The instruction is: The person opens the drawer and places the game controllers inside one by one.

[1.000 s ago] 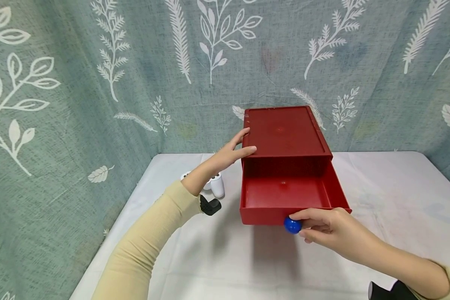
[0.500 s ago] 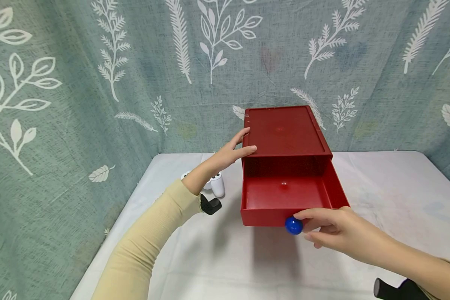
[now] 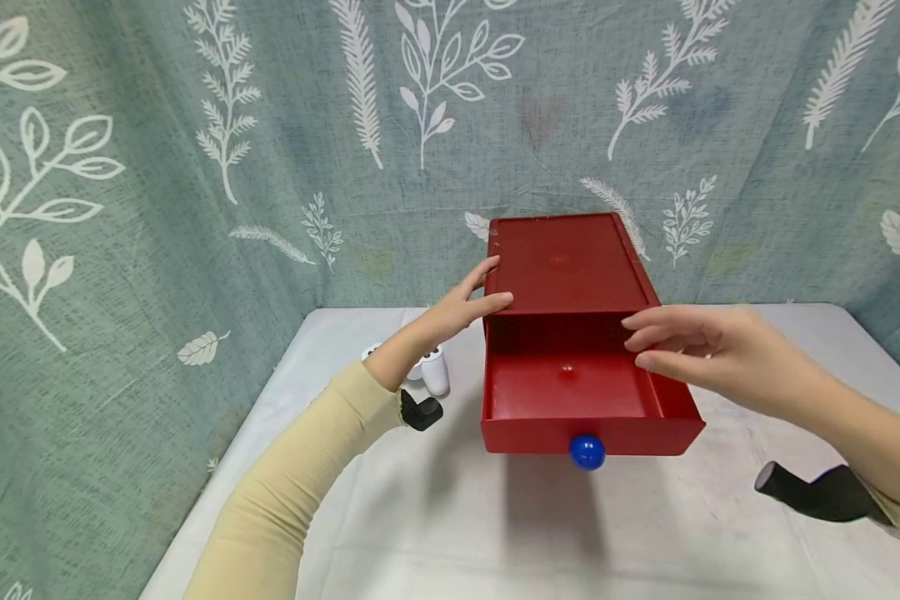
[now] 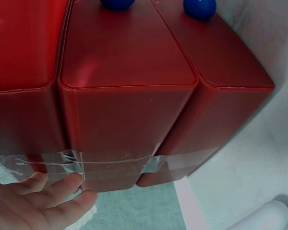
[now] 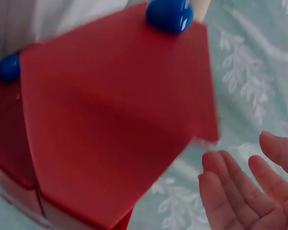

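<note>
A red drawer cabinet [image 3: 570,262] stands on the table with its top drawer [image 3: 517,435] pulled out; nothing lies inside that drawer. On the drawer's front sits a round blue knob [image 3: 587,452]. My left hand [image 3: 457,312] rests against the cabinet's upper left edge, fingers spread. In the left wrist view its fingers lie by clear tape [image 4: 115,163] running across the stacked units, and blue knobs [image 4: 200,7] show on lower drawers. My right hand [image 3: 708,354] hovers near the drawer's right side, loosely curved, holding nothing; the right wrist view shows it apart from the drawer.
A white game controller [image 3: 435,371] lies left of the cabinet, partly behind my left wrist. A white cloth [image 3: 420,533] covers the table. Behind it hangs a green leaf-patterned curtain [image 3: 420,208].
My right hand has let go of the blue knob and moved up and to the right, beside the drawer. The drawer stays pulled out, and my left hand has not moved.
</note>
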A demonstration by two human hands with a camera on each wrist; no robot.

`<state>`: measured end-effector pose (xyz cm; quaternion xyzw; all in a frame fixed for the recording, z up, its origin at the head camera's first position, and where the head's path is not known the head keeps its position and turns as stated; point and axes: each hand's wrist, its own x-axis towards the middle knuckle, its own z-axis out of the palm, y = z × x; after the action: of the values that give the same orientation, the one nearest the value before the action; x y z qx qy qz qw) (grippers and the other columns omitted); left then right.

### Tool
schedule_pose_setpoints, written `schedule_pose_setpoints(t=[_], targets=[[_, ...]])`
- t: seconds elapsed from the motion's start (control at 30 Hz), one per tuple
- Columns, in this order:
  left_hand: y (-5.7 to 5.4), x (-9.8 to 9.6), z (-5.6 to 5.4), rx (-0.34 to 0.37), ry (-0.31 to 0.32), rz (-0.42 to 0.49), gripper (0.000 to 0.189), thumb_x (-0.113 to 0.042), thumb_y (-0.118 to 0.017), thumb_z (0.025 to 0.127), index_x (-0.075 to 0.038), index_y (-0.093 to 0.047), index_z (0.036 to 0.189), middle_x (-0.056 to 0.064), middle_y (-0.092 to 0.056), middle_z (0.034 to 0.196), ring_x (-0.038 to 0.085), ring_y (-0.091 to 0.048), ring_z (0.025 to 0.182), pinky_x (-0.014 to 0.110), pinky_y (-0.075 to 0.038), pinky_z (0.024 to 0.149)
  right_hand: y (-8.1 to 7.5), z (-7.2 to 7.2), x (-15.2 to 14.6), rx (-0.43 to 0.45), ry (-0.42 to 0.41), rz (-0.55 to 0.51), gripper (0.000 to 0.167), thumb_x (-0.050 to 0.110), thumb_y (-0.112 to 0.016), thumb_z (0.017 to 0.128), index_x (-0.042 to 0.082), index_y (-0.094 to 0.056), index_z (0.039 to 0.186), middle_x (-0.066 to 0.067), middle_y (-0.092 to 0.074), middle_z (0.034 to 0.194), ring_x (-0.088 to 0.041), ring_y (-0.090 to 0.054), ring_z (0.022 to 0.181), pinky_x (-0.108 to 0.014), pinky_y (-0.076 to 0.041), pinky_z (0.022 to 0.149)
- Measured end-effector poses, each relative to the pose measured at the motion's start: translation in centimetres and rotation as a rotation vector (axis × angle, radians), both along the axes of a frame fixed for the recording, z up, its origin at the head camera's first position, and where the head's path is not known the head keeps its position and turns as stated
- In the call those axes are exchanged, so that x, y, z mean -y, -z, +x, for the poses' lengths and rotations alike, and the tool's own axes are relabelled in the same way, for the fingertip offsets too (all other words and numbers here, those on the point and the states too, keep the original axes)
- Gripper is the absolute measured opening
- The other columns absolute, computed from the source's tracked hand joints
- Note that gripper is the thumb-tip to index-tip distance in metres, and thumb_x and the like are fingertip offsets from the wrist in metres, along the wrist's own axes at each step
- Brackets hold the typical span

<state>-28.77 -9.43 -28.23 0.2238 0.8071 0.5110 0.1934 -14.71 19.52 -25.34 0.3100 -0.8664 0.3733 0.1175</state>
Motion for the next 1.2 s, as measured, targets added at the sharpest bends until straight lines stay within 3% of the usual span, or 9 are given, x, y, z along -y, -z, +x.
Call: schedule_pose_setpoints(t=[0.1,0.17,0.27,0.4,0.53,0.73,1.0,1.2], targets=[[1.0,0.1,-0.9,-0.014,-0.004,-0.001,0.068,-0.038,-0.051,0.091,-0.039,-0.01,0.146,0.004,-0.009,0.152,0.019,-0.011,0.139,0.053,-0.02,0.106,-0.6,-1.6,-0.1,-0.041,0.054,0.039,0.037,0.006,-0.07,0.079,0.012,-0.063,0.115,0.003,-0.069,0.095,0.004,-0.061,0.082,-0.012,-0.047,0.068],[1.5,0.1,-1.3,-0.027,-0.01,-0.006,0.067,-0.04,-0.051,0.09,-0.042,-0.011,0.145,0.002,-0.01,0.152,0.018,-0.012,0.139,0.052,-0.021,0.106,-0.9,-2.7,-0.2,-0.032,0.1,0.079,0.036,0.011,-0.069,0.081,0.013,-0.063,0.116,-0.002,-0.069,0.1,-0.001,-0.061,0.087,-0.014,-0.046,0.073],[1.7,0.1,-1.4,-0.034,-0.014,-0.003,0.067,-0.04,-0.051,0.09,-0.042,-0.012,0.144,0.002,-0.01,0.152,0.018,-0.014,0.139,0.052,-0.022,0.106,-0.9,-4.4,-0.6,0.041,0.163,0.135,0.038,0.019,-0.068,0.083,0.012,-0.061,0.12,-0.008,-0.065,0.111,-0.02,-0.058,0.101,-0.03,-0.048,0.083],[1.8,0.1,-1.4,-0.04,-0.024,-0.008,0.067,-0.041,-0.053,0.089,-0.043,-0.014,0.143,0.002,-0.011,0.152,0.018,-0.014,0.139,0.052,-0.023,0.105,-0.5,-6.4,-1.2,0.159,0.213,0.18,0.045,0.027,-0.066,0.084,0.012,-0.057,0.126,-0.016,-0.057,0.122,-0.039,-0.047,0.112,-0.053,-0.045,0.083],[1.8,0.0,-1.4,-0.041,-0.025,-0.009,0.067,-0.042,-0.053,0.089,-0.044,-0.014,0.143,0.001,-0.012,0.152,0.017,-0.012,0.139,0.051,-0.023,0.106,0.0,-8.0,-1.8,0.213,0.228,0.219,0.05,0.031,-0.067,0.083,0.014,-0.054,0.129,-0.017,-0.051,0.13,-0.036,-0.042,0.118,-0.052,-0.044,0.082],[1.8,0.0,-1.4,-0.037,-0.015,-0.005,0.067,-0.041,-0.052,0.089,-0.043,-0.013,0.144,0.0,-0.01,0.152,0.017,-0.011,0.139,0.052,-0.023,0.105,0.8,-9.4,-2.6,0.298,0.191,0.222,0.058,0.035,-0.065,0.084,0.014,-0.046,0.135,-0.012,-0.035,0.144,-0.036,-0.028,0.131,-0.059,-0.036,0.091],[1.8,0.2,-1.4,-0.055,-0.01,-0.019,0.068,-0.044,-0.051,0.089,-0.045,-0.01,0.143,-0.002,-0.009,0.152,0.017,-0.01,0.139,0.052,-0.022,0.106,2.1,-10.9,-3.3,0.43,0.074,0.09,0.06,0.025,-0.059,0.088,0.006,-0.036,0.14,-0.007,-0.012,0.153,-0.034,-0.007,0.139,-0.064,-0.017,0.101],[2.2,0.8,-1.9,-0.057,0.011,-0.017,0.068,-0.047,-0.045,0.09,-0.043,-0.005,0.145,0.0,-0.013,0.152,0.022,-0.014,0.139,0.055,-0.023,0.104,2.6,-11.3,-3.7,0.475,0.014,0.039,0.062,0.022,-0.056,0.09,0.006,-0.028,0.143,-0.006,-0.003,0.154,-0.032,0.002,0.14,-0.065,-0.011,0.101]])
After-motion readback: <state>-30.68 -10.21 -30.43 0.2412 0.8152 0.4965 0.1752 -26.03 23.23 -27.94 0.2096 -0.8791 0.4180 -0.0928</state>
